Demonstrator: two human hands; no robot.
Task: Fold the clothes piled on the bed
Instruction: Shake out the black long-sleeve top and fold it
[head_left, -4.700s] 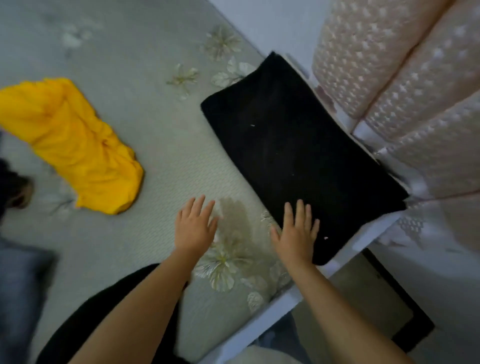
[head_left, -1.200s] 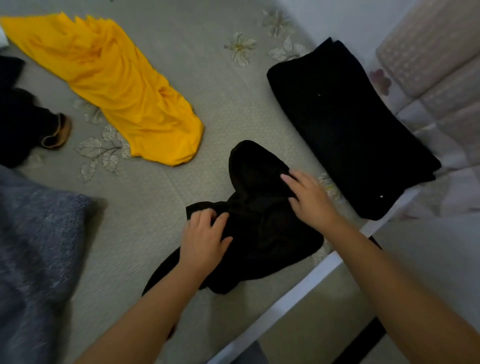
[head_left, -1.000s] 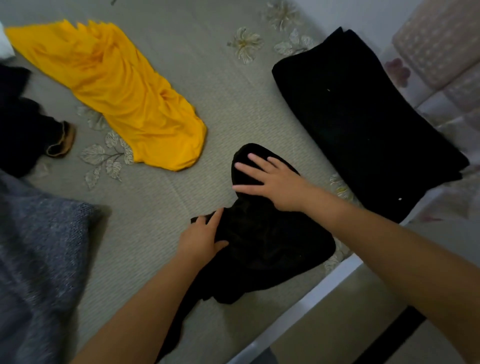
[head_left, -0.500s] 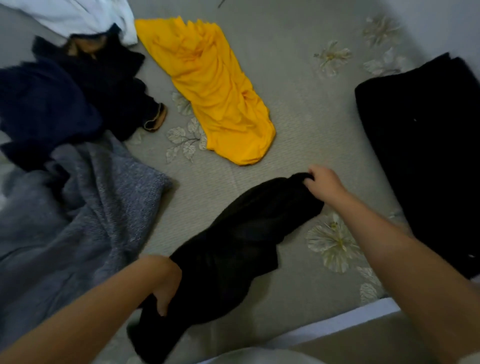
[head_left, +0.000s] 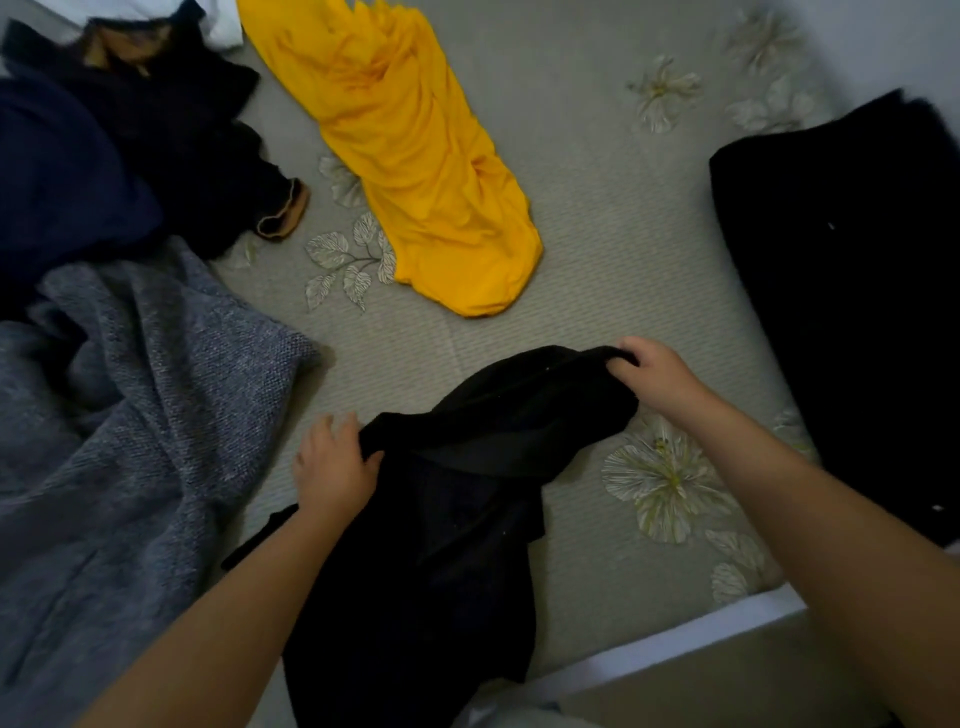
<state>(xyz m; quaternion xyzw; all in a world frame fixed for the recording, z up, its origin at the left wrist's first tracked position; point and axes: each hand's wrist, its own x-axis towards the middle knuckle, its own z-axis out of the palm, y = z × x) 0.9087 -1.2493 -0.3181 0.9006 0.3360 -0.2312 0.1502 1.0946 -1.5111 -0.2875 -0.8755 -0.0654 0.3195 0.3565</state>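
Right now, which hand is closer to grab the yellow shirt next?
Probably the right hand: it sits nearer the yellow shirt. Both hands, left hand too, grip the black garment.

Single head view, looking steeply down from close above bed (head_left: 597, 270), forearms entering from bottom edge.

The folded black garment (head_left: 852, 291) runs off the right edge. The grey knit (head_left: 130, 426) and navy garment (head_left: 57, 176) are cut by the left edge, the white cloth (head_left: 218, 26) by the far one. The left hand (head_left: 332, 467) has its fingertips blurred. The black garment (head_left: 467, 493) leaves the near edge.
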